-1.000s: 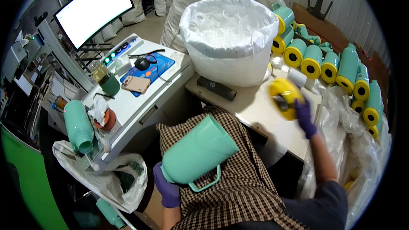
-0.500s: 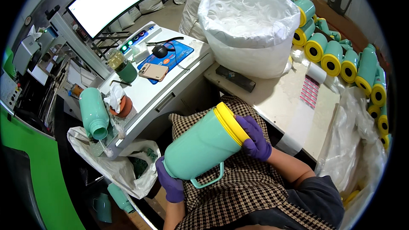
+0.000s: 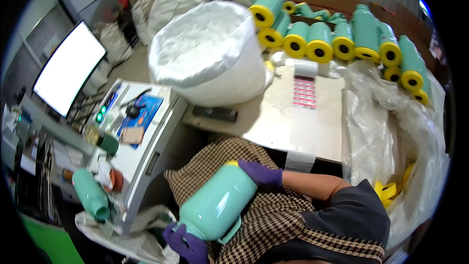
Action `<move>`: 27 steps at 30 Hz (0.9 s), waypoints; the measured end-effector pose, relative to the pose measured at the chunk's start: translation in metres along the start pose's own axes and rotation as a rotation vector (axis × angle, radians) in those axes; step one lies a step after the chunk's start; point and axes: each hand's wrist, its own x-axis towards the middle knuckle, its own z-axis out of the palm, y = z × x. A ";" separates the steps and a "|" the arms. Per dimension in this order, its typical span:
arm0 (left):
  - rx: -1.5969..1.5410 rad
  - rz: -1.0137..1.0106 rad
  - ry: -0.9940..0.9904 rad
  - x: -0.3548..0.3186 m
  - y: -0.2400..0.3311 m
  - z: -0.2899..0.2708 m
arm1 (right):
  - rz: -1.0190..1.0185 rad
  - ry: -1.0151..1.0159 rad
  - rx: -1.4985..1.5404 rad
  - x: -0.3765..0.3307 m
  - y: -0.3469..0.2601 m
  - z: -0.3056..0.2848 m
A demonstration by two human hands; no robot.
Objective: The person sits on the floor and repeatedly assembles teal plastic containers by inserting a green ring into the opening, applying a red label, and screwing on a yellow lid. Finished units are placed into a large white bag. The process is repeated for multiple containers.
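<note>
Across my lap lies a mint-green thermos jug, tilted with its narrower neck end toward the lower left and its handle on the lower right side. My left hand, in a purple glove, is closed around the neck end. At the opposite end my gloved right hand grips the yellow base ring, covering most of it. Beneath the jug is my brown-and-black checked apron.
Right of the large white sack of clear rings, a worktable bears a sticker strip. Finished-looking jugs line its far side. Left stand a white desk with a phone, a monitor and another green jug body.
My view has swung to the right. The jug sits lower and its yellow base now points away from me, mostly behind my right hand. Both hands keep their hold.
</note>
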 end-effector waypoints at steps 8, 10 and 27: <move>-0.331 -0.352 0.023 0.064 0.021 0.016 | -0.214 -0.069 0.996 -0.075 0.003 0.011; -0.560 -0.353 0.027 0.073 0.026 0.029 | -0.309 -0.168 1.320 -0.087 0.008 0.007; -0.570 -0.369 -0.557 -0.049 -0.013 0.087 | -1.379 -0.031 1.133 -0.067 -0.235 -0.398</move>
